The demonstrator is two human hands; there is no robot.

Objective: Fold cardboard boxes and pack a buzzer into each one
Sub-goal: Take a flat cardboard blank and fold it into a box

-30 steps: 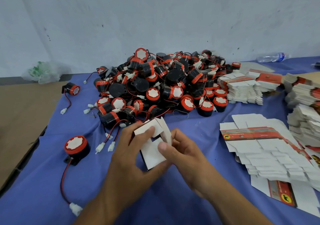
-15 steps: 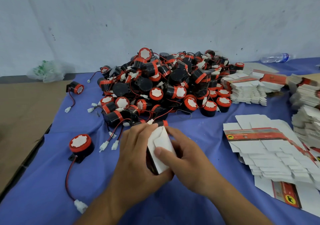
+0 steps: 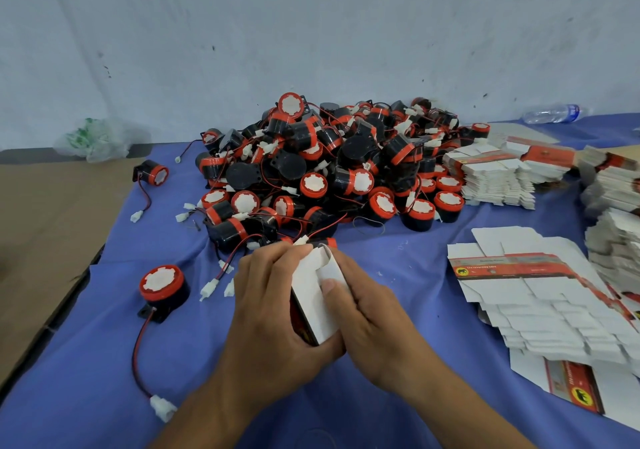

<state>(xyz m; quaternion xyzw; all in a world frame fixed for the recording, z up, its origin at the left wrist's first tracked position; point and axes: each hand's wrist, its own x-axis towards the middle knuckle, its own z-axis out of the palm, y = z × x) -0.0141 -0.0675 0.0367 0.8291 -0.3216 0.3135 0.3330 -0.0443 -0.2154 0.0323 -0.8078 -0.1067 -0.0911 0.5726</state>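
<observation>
— So, from the head camera, where is the cardboard box (image 3: 315,296)?

— Mid-tabletop, toward the near edge, held above the blue cloth (image 3: 86,379). The left hand (image 3: 273,313) wraps round its side and bottom, fingers curled over the top flap. The right hand (image 3: 374,320) grips it too, thumb pressing the white face.

— And the buzzers?

— A big pile of buzzers (image 3: 329,168) sits toward the far edge (red caps, black bodies, wires tangled). One loose buzzer (image 3: 162,284) stands near the left edge, apart from the hands.

— Spare boxes?

— Flat box blanks (image 3: 540,296) lie fanned along the right edge.
</observation>
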